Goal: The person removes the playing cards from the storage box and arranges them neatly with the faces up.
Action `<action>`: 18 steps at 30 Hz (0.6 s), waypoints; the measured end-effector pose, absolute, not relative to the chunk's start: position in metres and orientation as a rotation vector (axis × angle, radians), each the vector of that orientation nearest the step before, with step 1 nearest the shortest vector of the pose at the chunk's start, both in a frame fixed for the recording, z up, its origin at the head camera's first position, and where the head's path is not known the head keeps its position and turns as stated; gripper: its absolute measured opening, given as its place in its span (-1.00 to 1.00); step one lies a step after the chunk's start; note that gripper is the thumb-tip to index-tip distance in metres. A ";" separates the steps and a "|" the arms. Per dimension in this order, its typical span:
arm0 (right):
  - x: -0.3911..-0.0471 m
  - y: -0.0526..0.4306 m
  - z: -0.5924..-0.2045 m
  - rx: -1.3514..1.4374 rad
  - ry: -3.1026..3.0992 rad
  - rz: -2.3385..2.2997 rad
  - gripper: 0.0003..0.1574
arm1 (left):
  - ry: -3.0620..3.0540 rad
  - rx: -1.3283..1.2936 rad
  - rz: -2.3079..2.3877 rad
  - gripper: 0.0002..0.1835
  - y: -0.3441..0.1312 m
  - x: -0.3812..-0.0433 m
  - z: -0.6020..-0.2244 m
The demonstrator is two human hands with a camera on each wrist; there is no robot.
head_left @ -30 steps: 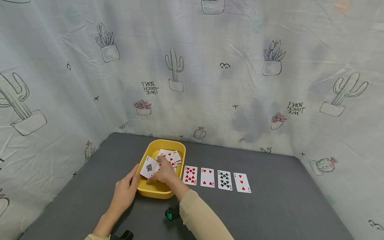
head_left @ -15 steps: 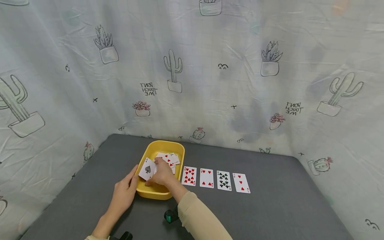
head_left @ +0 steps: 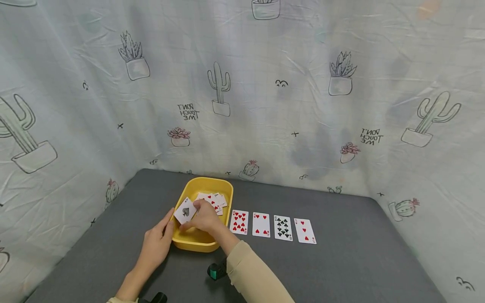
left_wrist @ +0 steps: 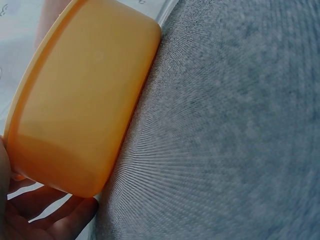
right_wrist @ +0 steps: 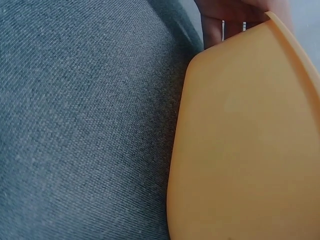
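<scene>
My left hand (head_left: 157,244) holds the yellow plastic bin (head_left: 204,247) at its left side. In the left wrist view its fingers (left_wrist: 75,217) bear against the outer wall close to the dark cloth surface. Reaching over the near right rim, my right hand (head_left: 204,219) pinches an ace of spades playing card (head_left: 184,212) by its right edge. That card is tilted face up at the bin's left wall. Behind the right hand, several loose cards (head_left: 212,201), hearts among them, lie overlapping in the bin, partly hidden by the fingers.
To the right of the bin, a row of face-up cards lies on the dark grey table (head_left: 341,261): a ten of hearts (head_left: 239,222), a four of hearts (head_left: 261,224), a black clubs card (head_left: 283,228) and a three of hearts (head_left: 305,231). A cactus-print curtain (head_left: 273,105) hangs behind.
My right hand has shifted slightly left, and the ace of spades has moved up against the bin's left wall, away from the other cards. The left hand stays at the bin.
</scene>
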State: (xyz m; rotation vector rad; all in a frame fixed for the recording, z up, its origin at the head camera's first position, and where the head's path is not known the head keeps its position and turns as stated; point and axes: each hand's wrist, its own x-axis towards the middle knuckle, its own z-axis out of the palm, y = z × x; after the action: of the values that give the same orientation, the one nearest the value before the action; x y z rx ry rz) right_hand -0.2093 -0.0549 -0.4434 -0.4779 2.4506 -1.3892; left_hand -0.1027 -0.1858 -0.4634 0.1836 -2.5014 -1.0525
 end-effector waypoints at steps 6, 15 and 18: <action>-0.211 -0.056 -0.444 -0.441 2.435 -1.417 0.04 | -2.511 0.189 -1.065 -0.52 -0.186 -0.103 -0.463; -0.209 -0.053 -0.435 -0.370 2.357 -1.613 -0.05 | -2.495 0.163 -1.059 -0.54 -0.187 -0.102 -0.463; -0.207 -0.049 -0.427 -0.333 2.331 -1.679 0.10 | -2.490 0.155 -1.067 -0.53 -0.187 -0.102 -0.464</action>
State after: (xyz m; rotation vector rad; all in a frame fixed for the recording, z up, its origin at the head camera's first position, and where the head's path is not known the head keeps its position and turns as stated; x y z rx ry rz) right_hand -0.2074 -0.0493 -0.4271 -0.3330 2.3310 -1.6790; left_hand -0.1025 -0.1871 -0.4637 0.1546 -2.4896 -1.0669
